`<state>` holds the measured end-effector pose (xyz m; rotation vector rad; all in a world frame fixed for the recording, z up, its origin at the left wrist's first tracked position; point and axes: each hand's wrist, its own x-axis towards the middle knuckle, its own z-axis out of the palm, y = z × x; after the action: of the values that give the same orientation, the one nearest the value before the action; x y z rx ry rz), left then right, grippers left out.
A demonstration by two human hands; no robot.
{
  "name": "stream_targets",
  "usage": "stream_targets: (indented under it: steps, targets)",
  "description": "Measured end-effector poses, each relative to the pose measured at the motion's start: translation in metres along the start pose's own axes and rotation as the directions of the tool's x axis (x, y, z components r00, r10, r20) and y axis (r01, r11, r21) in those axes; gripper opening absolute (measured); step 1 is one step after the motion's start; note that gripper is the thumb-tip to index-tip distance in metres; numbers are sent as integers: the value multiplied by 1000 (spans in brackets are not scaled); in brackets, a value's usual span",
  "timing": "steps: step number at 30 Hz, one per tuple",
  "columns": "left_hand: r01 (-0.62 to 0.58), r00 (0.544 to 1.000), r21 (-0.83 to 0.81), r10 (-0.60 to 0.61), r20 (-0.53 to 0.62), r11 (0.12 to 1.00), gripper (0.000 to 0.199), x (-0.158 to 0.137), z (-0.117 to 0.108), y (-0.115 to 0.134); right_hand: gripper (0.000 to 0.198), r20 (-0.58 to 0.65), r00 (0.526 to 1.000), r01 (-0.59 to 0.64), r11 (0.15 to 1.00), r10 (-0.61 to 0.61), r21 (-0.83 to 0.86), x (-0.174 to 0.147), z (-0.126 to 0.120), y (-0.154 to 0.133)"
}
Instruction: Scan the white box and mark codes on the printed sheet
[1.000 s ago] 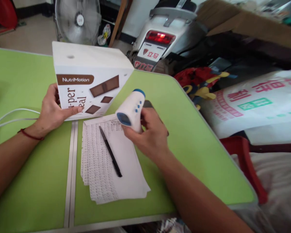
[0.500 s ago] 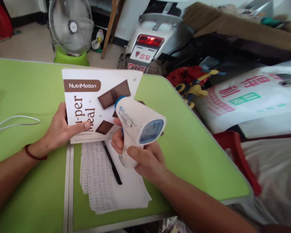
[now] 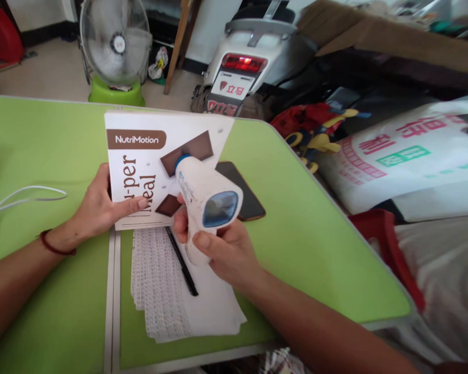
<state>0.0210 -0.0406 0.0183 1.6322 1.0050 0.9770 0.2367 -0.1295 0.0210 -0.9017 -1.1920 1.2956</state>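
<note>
One left hand (image 3: 97, 205) grips the lower left edge of a white box (image 3: 150, 165), thumb across its printed front, above a green bench (image 3: 315, 254). The right hand (image 3: 234, 254) is wrapped around the handle of a white-and-blue thermometer gun (image 3: 203, 187), its nose in front of the box; whether they touch is unclear. Below, a black pen (image 3: 184, 267) lies on handwritten sheets (image 3: 161, 296). A dark phone (image 3: 247, 195) lies behind the gun.

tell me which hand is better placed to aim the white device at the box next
Probably the right hand: it grips the white device by its handle, the blue-rimmed end facing the box. The left hand is busy holding the box's side.
</note>
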Motion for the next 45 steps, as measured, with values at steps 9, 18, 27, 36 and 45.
stream_targets:
  steps: [9,18,27,36,45]
  targets:
    - [-46,999,60,44,21,997,70,1,-2,-2,30,8,1000,6,999,-6,35,-1,4,0]
    - [-18,1000,103,17,4,994,71,1,-2,-3,34,-34,999,-21,1000,21,22,-2,5,-2]
    - [-28,1000,91,27,13,995,69,1,-2,-3,34,-10,1000,-28,999,28,24,-4,7,-3]
    - [-42,999,105,39,31,994,65,2,-3,-3,37,48,997,-67,996,65,56,-4,10,1]
    - [-46,999,101,44,21,994,66,2,-3,-4,38,52,997,-69,996,66,55,-5,13,1]
